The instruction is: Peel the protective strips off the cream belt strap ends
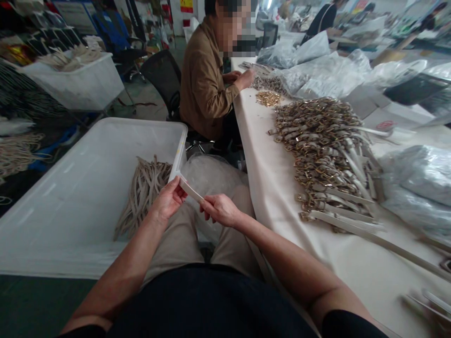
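Above my lap, a pale strap (pixel 191 189) is stretched between my two hands. My left hand (pixel 170 198) pinches its far end between thumb and fingers, near the corner of a white plastic bin. Lower and to the right, my right hand (pixel 220 209) grips the strap's other visible part, fingers curled. The rest of the strap, if it runs on, is hard to make out. A bundle of similar pale straps (pixel 146 190) lies in the bin, just left of my left hand.
The white bin (pixel 70 159) stands at my left. On the cloth-covered table (pixel 268 183) to my right lie a heap of buckled straps (pixel 320 145), small gold pieces (pixel 268 98) and clear plastic bags (pixel 419 173). A person in a brown jacket (pixel 204 75) sits at the table's far end.
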Tool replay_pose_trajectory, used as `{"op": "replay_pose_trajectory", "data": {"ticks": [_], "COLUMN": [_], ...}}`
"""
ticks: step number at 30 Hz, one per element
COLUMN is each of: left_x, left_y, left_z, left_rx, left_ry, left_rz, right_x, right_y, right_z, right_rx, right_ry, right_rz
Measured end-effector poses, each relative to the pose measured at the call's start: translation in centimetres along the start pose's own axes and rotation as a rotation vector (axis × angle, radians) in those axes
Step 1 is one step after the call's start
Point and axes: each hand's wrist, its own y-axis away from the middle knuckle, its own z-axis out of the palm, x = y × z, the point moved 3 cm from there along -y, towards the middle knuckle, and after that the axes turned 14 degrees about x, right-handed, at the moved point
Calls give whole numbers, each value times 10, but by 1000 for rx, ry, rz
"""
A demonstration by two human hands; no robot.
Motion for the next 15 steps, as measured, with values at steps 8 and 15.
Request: {"op": "replay_pose_trajectory", "data": {"ticks": [8, 15], "left_x": [-14, 107], "left_y": [19, 62], "left_z": [-2, -38], "left_rx": [-155, 65], "left_ry": [-107, 222], "left_rz": [217, 1129], "right_x": [4, -30], "right_y": [-3, 15], "right_z": [-6, 2], "right_rx": [-129, -227], "right_ry": [-365, -387], "right_rz": [66, -112]}}
